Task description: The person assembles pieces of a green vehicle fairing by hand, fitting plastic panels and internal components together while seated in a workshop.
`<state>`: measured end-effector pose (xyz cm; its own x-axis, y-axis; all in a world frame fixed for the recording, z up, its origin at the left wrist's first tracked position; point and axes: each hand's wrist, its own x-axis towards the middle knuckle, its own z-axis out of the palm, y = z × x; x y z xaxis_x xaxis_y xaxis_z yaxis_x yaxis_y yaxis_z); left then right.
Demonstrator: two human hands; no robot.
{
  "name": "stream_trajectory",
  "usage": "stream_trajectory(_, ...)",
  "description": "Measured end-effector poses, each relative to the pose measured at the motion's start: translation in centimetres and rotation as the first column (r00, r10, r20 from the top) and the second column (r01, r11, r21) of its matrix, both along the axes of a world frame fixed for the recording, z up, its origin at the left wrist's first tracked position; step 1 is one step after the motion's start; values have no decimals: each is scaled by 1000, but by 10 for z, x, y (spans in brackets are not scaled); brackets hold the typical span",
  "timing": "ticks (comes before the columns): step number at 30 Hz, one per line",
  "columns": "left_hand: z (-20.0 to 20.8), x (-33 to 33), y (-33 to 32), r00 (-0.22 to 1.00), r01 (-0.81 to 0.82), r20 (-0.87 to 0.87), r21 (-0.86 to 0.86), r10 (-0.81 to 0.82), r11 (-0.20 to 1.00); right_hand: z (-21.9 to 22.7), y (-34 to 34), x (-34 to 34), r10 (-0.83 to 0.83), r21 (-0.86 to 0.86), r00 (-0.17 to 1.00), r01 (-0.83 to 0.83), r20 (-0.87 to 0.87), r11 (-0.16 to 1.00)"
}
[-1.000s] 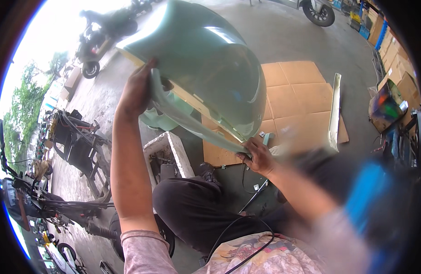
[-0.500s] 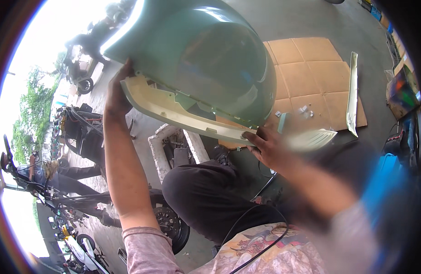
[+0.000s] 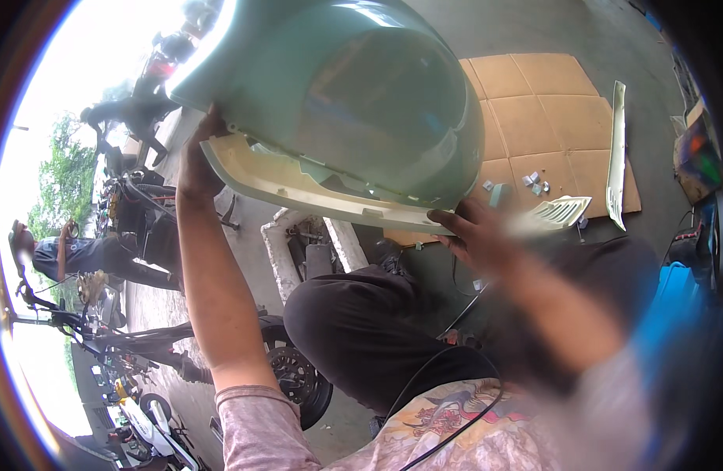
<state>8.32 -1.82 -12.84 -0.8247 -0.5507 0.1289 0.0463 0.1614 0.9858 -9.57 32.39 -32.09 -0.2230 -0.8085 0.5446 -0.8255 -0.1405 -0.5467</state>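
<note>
A large, glossy green scooter body panel is held up in front of me, its curved lower edge facing me. Along that edge runs a curved trim strip, green outside and cream inside. Between strip and panel a narrow gap shows at the middle. My left hand grips the left end where the two meet, its fingers partly hidden behind. At the right end, my right hand pinches the strip against the panel's edge, thumb on the strip.
Flattened cardboard lies on the floor, with small clips on it. A long, pale trim piece and a slatted piece lie by it. Before my knee stands a white-flecked frame. Left are motorcycles and another person.
The strip's right end sits closer to the panel, and the gap between them has narrowed. Both hands keep their hold. My view has shifted slightly; a person at the left shows more fully.
</note>
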Motion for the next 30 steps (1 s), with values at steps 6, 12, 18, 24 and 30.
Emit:
stream_trajectory(6,0,-15,21,998,-64,-26,-232,59,971,-3,-1,-2,8,-40,998,-6,55,999)
stream_trajectory(12,-3,-24,39,989,40,-149,248,-3,968,-2,3,10,-60,12,998,60,-34,998)
stream_trajectory(18,-10,-13,28,968,97,-245,139,-61,986,5,0,23,-84,6,996,84,16,996)
stream_trajectory(24,-9,-16,44,977,-86,-187,78,100,993,-3,-7,20,-56,-34,993,60,102,998)
stream_trajectory(30,-8,-18,48,965,-222,-120,97,233,970,-9,-8,24,-44,-16,993,46,109,999)
